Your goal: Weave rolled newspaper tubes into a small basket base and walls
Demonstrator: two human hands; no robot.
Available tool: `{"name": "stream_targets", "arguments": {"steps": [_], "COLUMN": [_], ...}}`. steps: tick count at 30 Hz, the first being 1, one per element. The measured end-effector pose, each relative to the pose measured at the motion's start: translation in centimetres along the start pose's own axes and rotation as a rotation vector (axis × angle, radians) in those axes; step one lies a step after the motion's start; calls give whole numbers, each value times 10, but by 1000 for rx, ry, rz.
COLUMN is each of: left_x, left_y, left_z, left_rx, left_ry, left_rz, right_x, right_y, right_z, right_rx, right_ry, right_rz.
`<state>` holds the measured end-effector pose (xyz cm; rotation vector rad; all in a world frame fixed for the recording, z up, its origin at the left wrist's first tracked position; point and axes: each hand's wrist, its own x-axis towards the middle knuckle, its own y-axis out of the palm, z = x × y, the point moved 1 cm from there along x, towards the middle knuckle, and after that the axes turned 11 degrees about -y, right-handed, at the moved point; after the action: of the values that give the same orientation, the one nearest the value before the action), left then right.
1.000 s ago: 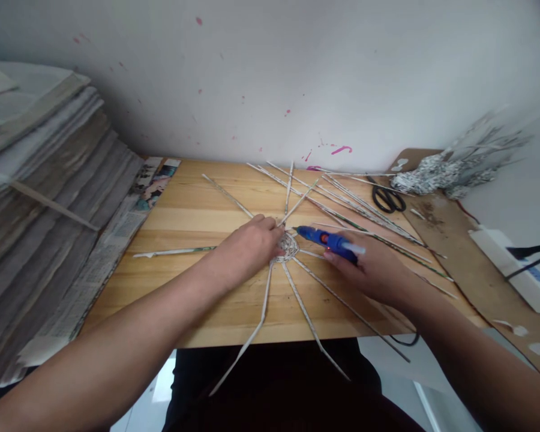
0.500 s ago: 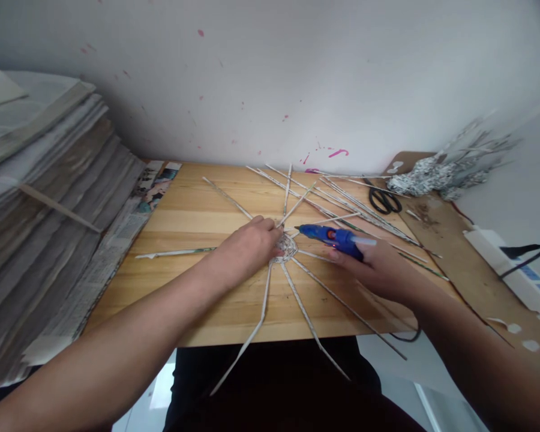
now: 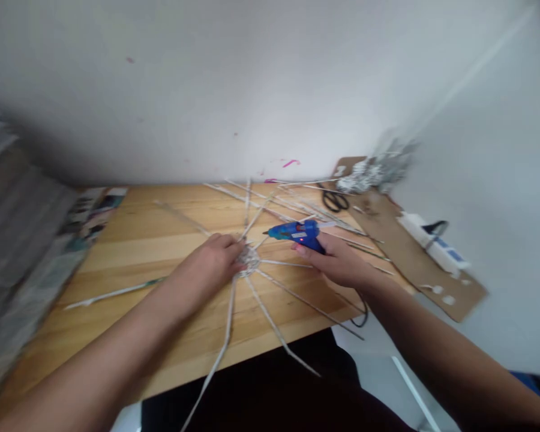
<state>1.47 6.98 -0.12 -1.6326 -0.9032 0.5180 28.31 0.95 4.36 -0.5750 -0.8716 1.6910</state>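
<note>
My left hand (image 3: 213, 259) presses down on the small woven centre (image 3: 249, 260) of a star of rolled paper sticks (image 3: 270, 319) on the wooden board (image 3: 153, 240); its fingers are curled together over the weave's left edge. My right hand (image 3: 337, 261) grips a blue glue gun (image 3: 297, 231), whose nozzle points left and hovers a little above and to the right of the woven centre. A red light shows on the gun. The picture is blurred by motion.
A stack of newspapers (image 3: 13, 228) rises at the left. Loose paper sticks (image 3: 315, 207), black scissors (image 3: 334, 201) and a bundle of paper rolls (image 3: 369, 174) lie at the back right. A white power strip (image 3: 432, 246) rests on brown cardboard (image 3: 400, 252) by the right wall.
The view swung to the right and blurred. My right hand lifted the glue gun slightly and drew it back from the woven centre. My left hand stayed on the weave.
</note>
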Motion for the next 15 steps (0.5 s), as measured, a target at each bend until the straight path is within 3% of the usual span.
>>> {"name": "stream_targets", "arguments": {"steps": [5, 8, 11, 15], "left_x": [5, 5, 5, 6], "left_y": [20, 23, 21, 18], "left_z": [19, 22, 21, 21], "left_rx": [-24, -34, -32, -31], "left_ry": [21, 30, 30, 6], "left_rz": [-94, -86, -63, -34], "right_x": [-43, -85, -131, -174], "right_y": [-35, -66, -98, -126], "right_z": [-20, -40, -66, -103], "right_rx": [-185, -446, -763, -1006], "right_ry": [-22, 134, 271, 237], "right_rz": [-179, -246, -143, -26]}}
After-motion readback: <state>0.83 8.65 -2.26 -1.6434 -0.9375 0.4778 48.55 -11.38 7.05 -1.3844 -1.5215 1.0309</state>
